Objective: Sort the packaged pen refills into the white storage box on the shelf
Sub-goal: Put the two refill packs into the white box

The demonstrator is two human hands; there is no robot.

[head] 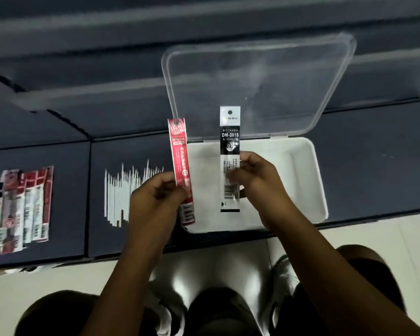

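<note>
The white storage box sits open on the dark shelf, its clear lid tilted up behind it. My left hand grips a red refill pack upright at the box's left edge. My right hand pinches a black-and-white refill pack marked DM-2018, held upright over the box. The bare part of the box's inside shows nothing in it.
A row of loose white refills lies on the shelf left of the box. A pile of packaged refills in red, white and green lies at the far left. Pale floor, my knees and shoes are below.
</note>
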